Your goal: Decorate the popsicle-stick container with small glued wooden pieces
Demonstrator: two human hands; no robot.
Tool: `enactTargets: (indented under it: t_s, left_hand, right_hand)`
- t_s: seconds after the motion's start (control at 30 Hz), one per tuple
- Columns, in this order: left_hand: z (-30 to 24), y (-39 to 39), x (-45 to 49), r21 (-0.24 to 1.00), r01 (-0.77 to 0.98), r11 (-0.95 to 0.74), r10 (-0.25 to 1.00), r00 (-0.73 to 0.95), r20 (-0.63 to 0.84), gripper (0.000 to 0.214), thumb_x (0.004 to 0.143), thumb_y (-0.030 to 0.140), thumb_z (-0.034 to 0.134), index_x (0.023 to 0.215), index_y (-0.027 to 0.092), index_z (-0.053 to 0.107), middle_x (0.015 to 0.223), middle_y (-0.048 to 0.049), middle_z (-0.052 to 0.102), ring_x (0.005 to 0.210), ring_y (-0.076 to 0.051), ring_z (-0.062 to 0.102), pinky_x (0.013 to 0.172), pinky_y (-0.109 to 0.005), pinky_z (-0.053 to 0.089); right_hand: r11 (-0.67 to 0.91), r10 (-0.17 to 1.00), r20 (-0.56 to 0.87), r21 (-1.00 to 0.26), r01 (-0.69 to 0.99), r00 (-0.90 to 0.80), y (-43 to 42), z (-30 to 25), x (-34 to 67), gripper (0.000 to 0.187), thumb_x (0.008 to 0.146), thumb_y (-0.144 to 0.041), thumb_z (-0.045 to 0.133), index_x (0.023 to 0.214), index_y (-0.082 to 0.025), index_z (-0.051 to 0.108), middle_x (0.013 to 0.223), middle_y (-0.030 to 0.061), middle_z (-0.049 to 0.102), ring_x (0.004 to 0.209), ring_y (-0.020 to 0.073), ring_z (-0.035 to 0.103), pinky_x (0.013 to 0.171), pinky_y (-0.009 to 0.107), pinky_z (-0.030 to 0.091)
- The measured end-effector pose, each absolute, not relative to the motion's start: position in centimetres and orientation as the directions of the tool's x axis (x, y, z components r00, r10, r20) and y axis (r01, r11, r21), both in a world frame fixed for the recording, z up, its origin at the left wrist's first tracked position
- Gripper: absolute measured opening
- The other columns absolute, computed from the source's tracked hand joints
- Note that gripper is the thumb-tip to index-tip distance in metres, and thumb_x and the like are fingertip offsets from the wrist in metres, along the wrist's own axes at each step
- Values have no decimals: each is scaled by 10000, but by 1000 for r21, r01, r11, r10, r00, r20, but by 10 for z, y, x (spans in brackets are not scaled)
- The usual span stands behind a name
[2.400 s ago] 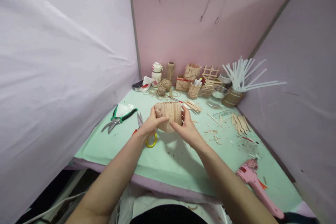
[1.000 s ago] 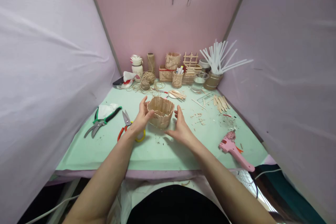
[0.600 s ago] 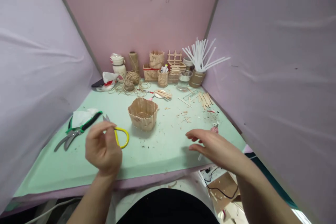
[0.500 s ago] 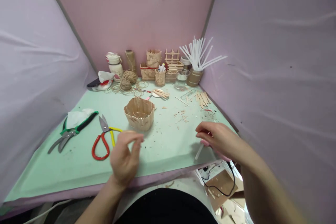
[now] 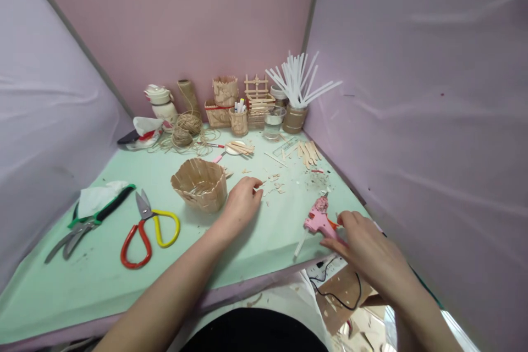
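Observation:
A pink glue gun [image 5: 319, 220] lies near the table's front right, a clear glue stick [image 5: 300, 245] poking from its rear. My right hand [image 5: 365, 239] is at its handle, thumb and fingers apart; whether they touch it is hard to tell. My left hand [image 5: 244, 201] hovers low over the table beside a basket faced with rough wood pieces [image 5: 200, 187]. Its fingers are slightly parted with nothing visible between them, close to scattered wood chips [image 5: 274, 181].
Red-and-yellow-handled scissors [image 5: 144, 220] and green-black pruning shears [image 5: 91, 217] lie at left. Twine balls [image 5: 183, 132], a jar of white glue sticks [image 5: 295, 118], a glass of water [image 5: 273, 124] and wooden sticks [image 5: 309, 154] stand or lie behind. Fabric walls enclose the sides.
My left hand has moved right and forward, from near the scissors to beside the basket. My right hand has shifted right and lower, uncovering the glue gun. The view has turned slightly right.

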State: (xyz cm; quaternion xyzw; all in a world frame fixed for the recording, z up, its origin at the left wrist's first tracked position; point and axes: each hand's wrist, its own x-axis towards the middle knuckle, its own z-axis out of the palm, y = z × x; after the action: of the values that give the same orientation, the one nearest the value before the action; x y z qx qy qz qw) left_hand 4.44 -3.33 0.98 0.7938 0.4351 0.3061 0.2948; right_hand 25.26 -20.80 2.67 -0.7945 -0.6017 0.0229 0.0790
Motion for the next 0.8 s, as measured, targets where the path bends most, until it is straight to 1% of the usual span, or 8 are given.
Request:
enactTargets:
  t_s: [0.1, 0.27, 0.4, 0.47, 0.57, 0.63, 0.73, 0.8]
  left_hand:
    - [3, -20, 59, 716, 531, -454, 877, 410, 252, 160, 775, 156, 522, 847, 195, 660, 869, -87, 620, 830, -257, 585, 854, -420, 442]
    - [-5, -10, 62, 694, 577, -431, 893, 382, 238, 146, 769, 153, 531, 836, 195, 654, 868, -82, 620, 853, -254, 586, 869, -410, 441]
    - [-2, -18, 52, 572, 676, -465, 879, 429, 207, 176, 820, 153, 495, 915, 155, 643, 934, -104, 634, 850, -243, 598, 827, -400, 457]
    - [-1, -29, 47, 554, 667, -498, 861, 453, 229, 173, 840, 154, 489, 928, 155, 638, 939, -97, 637, 840, -226, 601, 816, -385, 463]
    - [-3, -51, 40, 557, 555, -618, 782, 510, 359, 167, 876, 168, 471, 912, 170, 634, 895, -76, 636, 845, -201, 591, 798, -350, 471]
    - [-6, -66, 37, 532, 430, -729, 676, 571, 465, 170, 891, 173, 463, 917, 169, 630, 874, -77, 635, 844, -189, 580, 778, -326, 474]
    - [-10, -82, 35, 452, 286, -845, 517, 653, 554, 170, 892, 168, 467, 913, 160, 635, 842, -84, 637, 829, -185, 569, 758, -314, 474]
    - [-12, -85, 35, 427, 256, -867, 477, 678, 560, 175, 892, 167, 465, 898, 156, 640, 819, -85, 636, 809, -185, 560, 747, -314, 472]
  right_hand:
    - [-315, 946, 28, -144, 938, 322, -212, 13, 252, 315, 790, -503, 612, 750, -243, 439, 783, 76, 596, 693, 260, 584, 493, 298, 343]
    - [-358, 927, 36, -202, 912, 373, -195, 7, 253, 236, 927, -401, 424, 769, -228, 451, 724, 60, 597, 646, 224, 575, 515, 289, 324]
    - [-374, 916, 97, -142, 916, 389, -183, 6, 264, 227, 902, -396, 487, 825, -187, 530, 778, 90, 617, 681, 235, 574, 546, 295, 328]
    - [-349, 919, 157, -101, 932, 362, -180, 11, 269, 257, 872, -415, 538, 900, -162, 575, 798, 101, 627, 724, 259, 582, 577, 309, 344]
    - [-269, 914, 286, -97, 958, 286, -165, 31, 269, 255, 880, -394, 524, 943, -167, 620, 856, 103, 647, 787, 261, 591, 642, 326, 370]
    - [-152, 933, 309, -121, 981, 183, -141, 48, 264, 195, 902, -294, 484, 873, -189, 646, 878, 84, 657, 824, 233, 595, 690, 317, 378]
    - [70, 982, 184, -111, 991, -49, -87, 61, 252, 229, 893, -173, 453, 826, -183, 672, 882, 73, 673, 834, 191, 597, 725, 281, 373]
    - [172, 984, 63, -125, 977, -165, -49, 58, 246, 212, 861, -138, 481, 818, -182, 684, 907, 60, 687, 823, 168, 600, 699, 248, 369]
